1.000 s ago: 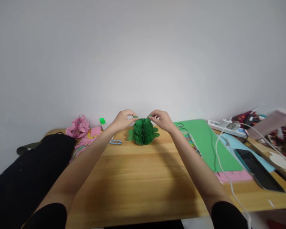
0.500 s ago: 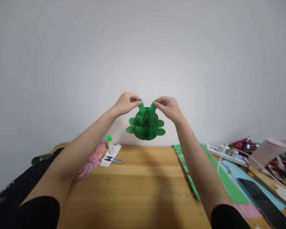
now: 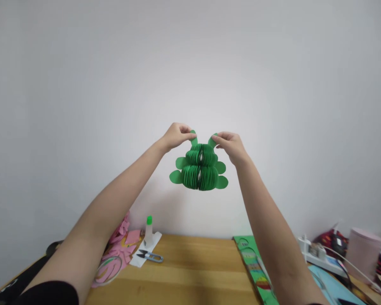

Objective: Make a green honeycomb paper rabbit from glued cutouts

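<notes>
A green pleated paper figure (image 3: 201, 171) hangs in the air in front of the wall, two rounded tiers with flat oval tabs at its sides. My left hand (image 3: 178, 136) pinches the upright paper strip at its top left. The matching strip at the top right is between the thumb and fingers of my right hand (image 3: 231, 145). A narrow gap shows down the middle of the folds.
On the wooden table (image 3: 184, 271) stand a glue bottle (image 3: 148, 233) with a green cap and blue-handled thread snips (image 3: 150, 256), beside pink paper scraps (image 3: 120, 248). To the right lie a green book (image 3: 254, 258), a power strip (image 3: 323, 259) and a pink cup (image 3: 363, 254).
The paper figure appears larger and its gap has widened a little, with both hands still holding it. The view has tilted up, so the table sits lower in the frame.
</notes>
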A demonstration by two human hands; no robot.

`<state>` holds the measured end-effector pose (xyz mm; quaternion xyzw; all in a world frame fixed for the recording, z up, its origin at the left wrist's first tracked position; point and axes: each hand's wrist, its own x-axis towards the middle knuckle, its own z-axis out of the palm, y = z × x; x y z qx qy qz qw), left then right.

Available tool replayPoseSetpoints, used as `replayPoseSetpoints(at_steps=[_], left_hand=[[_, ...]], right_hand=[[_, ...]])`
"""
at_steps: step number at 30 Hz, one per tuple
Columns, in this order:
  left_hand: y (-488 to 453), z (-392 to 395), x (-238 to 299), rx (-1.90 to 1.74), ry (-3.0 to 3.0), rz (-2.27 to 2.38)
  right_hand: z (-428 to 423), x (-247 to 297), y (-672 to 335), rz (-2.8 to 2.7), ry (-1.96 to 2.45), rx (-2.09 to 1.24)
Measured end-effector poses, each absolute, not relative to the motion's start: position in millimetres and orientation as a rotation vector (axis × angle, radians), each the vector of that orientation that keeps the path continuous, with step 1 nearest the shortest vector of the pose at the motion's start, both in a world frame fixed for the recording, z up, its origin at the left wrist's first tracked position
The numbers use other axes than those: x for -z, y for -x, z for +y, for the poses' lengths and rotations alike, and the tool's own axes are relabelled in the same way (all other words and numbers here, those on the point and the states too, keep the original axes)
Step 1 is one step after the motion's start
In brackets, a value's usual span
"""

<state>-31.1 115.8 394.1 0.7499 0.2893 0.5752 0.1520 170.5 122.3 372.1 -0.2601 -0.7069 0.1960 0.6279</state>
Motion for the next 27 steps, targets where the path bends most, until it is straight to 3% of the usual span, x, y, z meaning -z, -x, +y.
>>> replayPoseSetpoints(at_steps=[20, 27], left_hand=[[20, 105, -386, -1.558, -2.215, 0.781], [30, 111, -332, -1.456, -2.127, 0.872]], right_hand=[[108, -367, -163, -1.627, 0.589, -0.427], [114, -312, -172, -1.624, 0.656, -0.579]])
